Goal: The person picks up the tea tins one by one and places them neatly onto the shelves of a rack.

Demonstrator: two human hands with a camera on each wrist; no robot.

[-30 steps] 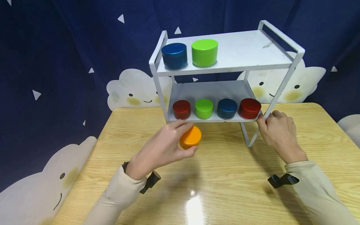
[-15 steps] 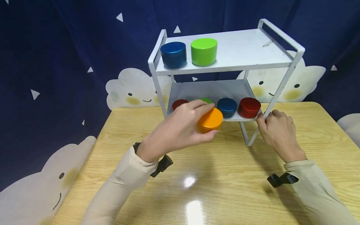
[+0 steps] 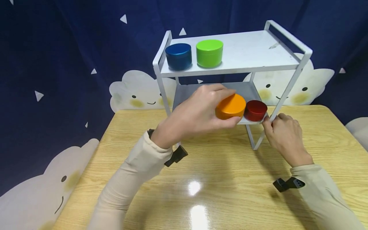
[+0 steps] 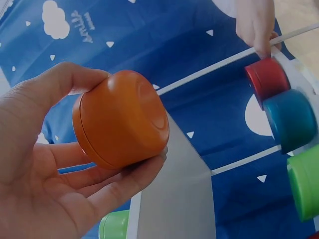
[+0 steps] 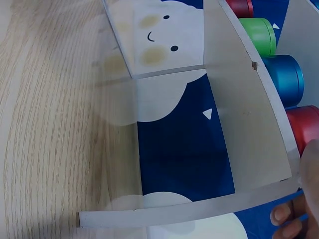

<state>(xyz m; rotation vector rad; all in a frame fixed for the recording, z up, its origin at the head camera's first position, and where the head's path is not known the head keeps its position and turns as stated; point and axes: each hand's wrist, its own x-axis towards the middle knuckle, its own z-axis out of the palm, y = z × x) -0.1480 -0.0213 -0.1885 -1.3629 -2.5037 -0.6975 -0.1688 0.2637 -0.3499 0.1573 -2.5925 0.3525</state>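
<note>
Between thumb and fingers, my left hand (image 3: 198,110) holds an orange round tin (image 3: 231,107) in front of the white two-tier rack's (image 3: 244,51) lower shelf. In the left wrist view the orange tin (image 4: 122,119) is tilted, its base facing away from the palm. My right hand (image 3: 286,137) grips the rack's right front post at the lower shelf's corner. Beside its thumb sits a red tin (image 3: 256,111). The right wrist view shows a blue tin (image 5: 285,80), a green tin (image 5: 259,36) and another red tin (image 5: 239,7) along that shelf; my left hand hides these in the head view.
On the rack's top shelf stand a blue tin (image 3: 179,57) and a green tin (image 3: 209,53), towards the left. The rack stands on a wooden table (image 3: 230,191). Behind hangs a dark blue curtain (image 3: 72,41) with white clouds and triangles.
My left hand has carried the orange tin up and to the right, from below the lower shelf to in front of it. The right hand keeps its grip on the rack.
</note>
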